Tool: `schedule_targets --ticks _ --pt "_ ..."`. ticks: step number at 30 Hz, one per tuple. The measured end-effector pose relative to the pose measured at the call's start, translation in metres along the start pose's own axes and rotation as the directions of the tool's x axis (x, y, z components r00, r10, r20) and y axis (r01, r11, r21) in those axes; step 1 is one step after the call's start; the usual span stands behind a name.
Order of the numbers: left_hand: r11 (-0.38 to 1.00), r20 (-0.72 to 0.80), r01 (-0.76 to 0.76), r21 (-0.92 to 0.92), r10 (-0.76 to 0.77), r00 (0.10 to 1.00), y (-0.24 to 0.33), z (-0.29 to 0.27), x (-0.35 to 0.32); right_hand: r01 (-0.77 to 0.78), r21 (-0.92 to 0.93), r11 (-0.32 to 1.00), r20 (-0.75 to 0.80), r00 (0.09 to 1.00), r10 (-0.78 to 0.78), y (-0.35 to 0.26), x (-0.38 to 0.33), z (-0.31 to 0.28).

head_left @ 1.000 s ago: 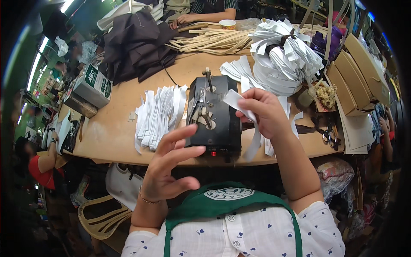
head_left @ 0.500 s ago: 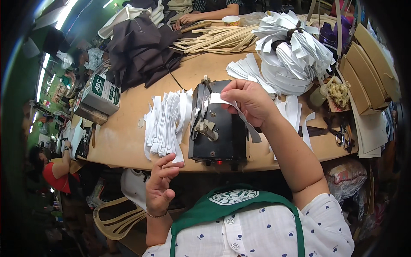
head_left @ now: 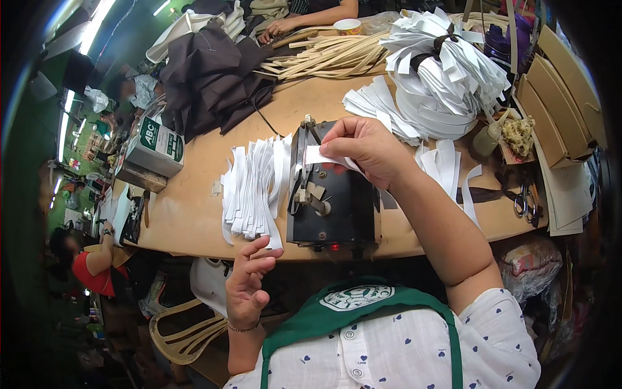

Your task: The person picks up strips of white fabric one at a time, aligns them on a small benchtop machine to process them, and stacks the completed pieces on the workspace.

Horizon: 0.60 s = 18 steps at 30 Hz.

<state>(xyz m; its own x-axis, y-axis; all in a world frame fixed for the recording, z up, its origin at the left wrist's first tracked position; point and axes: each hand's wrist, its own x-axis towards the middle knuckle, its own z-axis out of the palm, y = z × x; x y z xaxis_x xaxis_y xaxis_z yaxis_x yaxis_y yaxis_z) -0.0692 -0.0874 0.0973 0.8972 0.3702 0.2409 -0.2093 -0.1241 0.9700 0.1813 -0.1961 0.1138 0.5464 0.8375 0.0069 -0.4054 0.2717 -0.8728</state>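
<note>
My right hand pinches a white fabric strip near its end, over a black box-shaped machine with a small red light at its front. The strip's end reaches to the metal parts on the machine's left side; whether it touches them I cannot tell. The rest of the strip hangs under my hand, partly hidden. My left hand is empty, fingers loosely curled and apart, just off the table's front edge. Closest to it is a pile of white strips left of the machine.
A tied bundle of white strips and tan strips lie at the back. Dark brown fabric is heaped back left, near a tin box. Scissors lie at right. Another person's hand rests at the far edge.
My right hand has moved slightly left with the strip, bringing its end closer to the machine's left-side metal parts. My left hand stays nearly in place.
</note>
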Motion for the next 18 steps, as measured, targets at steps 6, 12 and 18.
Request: schedule_targets --ticks 6,12,18 --pt "0.999 0.041 0.015 -0.041 -0.013 0.999 -0.001 -0.001 -0.003 -0.026 -0.019 0.999 0.003 1.0 0.026 -0.002 0.0 0.002" --pt "0.947 0.415 0.218 -0.237 -0.104 0.904 0.0 0.017 0.002 0.001 -0.015 1.0 -0.032 0.999 -0.001 -0.009 -0.018 -0.004" --pt "0.17 0.784 0.842 -0.511 -0.31 0.538 -0.01 0.099 0.027 0.069 0.236 0.969 0.088 0.992 -0.092 -0.013 -0.084 0.0"
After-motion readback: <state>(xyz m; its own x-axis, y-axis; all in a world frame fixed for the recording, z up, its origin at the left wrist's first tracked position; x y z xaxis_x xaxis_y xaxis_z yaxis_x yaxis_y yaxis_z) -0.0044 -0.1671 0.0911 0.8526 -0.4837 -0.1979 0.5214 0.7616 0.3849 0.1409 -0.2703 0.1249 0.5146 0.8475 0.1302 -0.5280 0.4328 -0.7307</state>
